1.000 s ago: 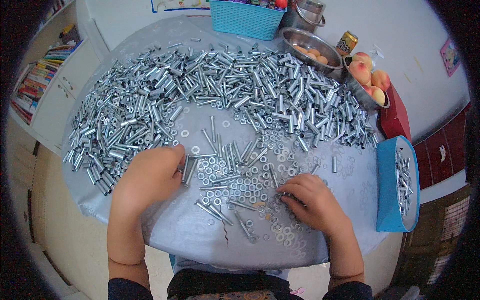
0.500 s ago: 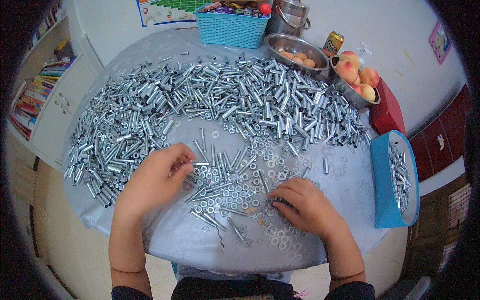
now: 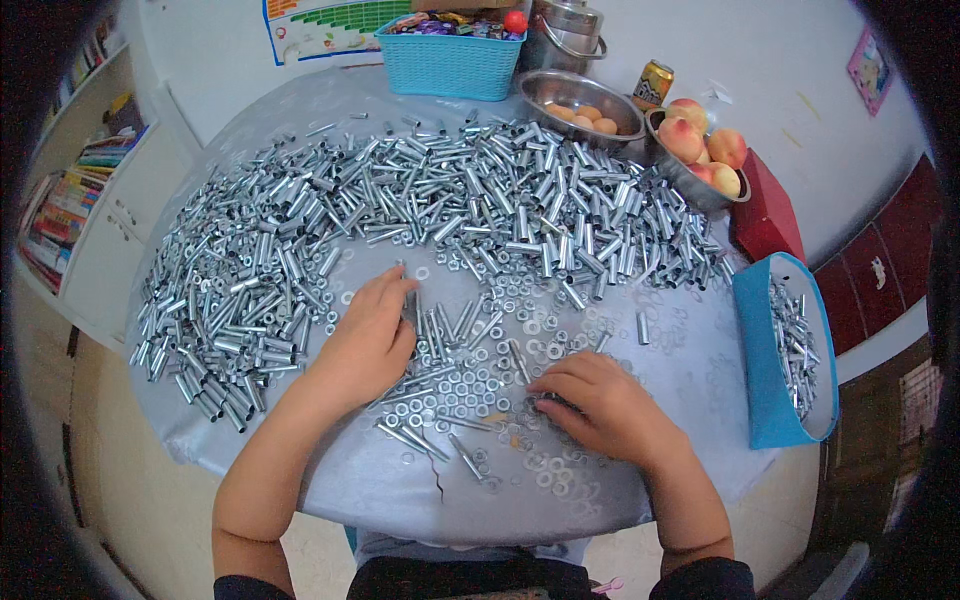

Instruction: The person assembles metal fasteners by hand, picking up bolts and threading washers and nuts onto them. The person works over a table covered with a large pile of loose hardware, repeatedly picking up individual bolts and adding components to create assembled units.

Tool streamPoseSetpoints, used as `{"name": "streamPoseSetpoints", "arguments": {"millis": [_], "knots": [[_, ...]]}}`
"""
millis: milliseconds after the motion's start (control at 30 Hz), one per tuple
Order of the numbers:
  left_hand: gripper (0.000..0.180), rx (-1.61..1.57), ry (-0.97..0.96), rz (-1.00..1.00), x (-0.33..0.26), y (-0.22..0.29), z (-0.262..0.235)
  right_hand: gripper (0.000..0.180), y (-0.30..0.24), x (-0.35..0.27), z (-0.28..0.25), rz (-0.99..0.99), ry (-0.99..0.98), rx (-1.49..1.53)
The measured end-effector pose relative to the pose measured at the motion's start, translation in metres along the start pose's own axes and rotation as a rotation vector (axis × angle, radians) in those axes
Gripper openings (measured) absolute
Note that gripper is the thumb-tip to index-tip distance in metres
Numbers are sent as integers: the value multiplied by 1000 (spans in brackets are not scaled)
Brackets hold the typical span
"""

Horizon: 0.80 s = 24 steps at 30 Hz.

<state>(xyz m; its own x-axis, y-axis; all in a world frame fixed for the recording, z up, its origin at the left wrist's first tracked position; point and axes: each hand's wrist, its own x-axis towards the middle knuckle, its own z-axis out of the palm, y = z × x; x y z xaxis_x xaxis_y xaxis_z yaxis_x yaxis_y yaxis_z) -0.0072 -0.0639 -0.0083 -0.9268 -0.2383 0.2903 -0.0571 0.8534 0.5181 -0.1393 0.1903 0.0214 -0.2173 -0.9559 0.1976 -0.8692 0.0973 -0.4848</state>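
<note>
My left hand (image 3: 365,345) reaches over the near-middle of the table, fingers pressed together. At its fingertips shows the end of a thin silver bolt (image 3: 402,266), the rest covered by the fingers. My right hand (image 3: 590,405) rests low over the table with curled fingers; whatever lies inside them is hidden. Just left of its fingertips lies a bolt (image 3: 518,360). Between the hands spread many small hex nuts (image 3: 465,390) and flat washers (image 3: 533,327). Several loose bolts (image 3: 412,440) lie at the near side of the nuts.
A wide heap of metal sleeves and bolts (image 3: 420,185) arcs across the far side of the table. At right stands a blue bin (image 3: 755,370) with metal parts. Behind are bowls of eggs (image 3: 585,118) and peaches (image 3: 727,150), a can (image 3: 653,84) and a blue basket (image 3: 450,65).
My left hand has moved forward and slightly right, from beside the nuts to the bolt farther up. My right hand keeps its curled pose in nearly the same place. The view has shifted slightly.
</note>
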Motion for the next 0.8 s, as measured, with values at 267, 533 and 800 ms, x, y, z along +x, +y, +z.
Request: {"name": "streamPoseSetpoints", "arguments": {"millis": [267, 533, 800], "knots": [[29, -285, 11, -30, -3, 30, -8, 17, 2, -3, -6, 40, 204, -74], [28, -143, 69, 25, -9, 17, -7, 24, -23, 55, -27, -92, 273, -295], [25, -154, 60, 89, -4, 15, -3, 63, 74, 133, -22, 56, 105, -348]]}}
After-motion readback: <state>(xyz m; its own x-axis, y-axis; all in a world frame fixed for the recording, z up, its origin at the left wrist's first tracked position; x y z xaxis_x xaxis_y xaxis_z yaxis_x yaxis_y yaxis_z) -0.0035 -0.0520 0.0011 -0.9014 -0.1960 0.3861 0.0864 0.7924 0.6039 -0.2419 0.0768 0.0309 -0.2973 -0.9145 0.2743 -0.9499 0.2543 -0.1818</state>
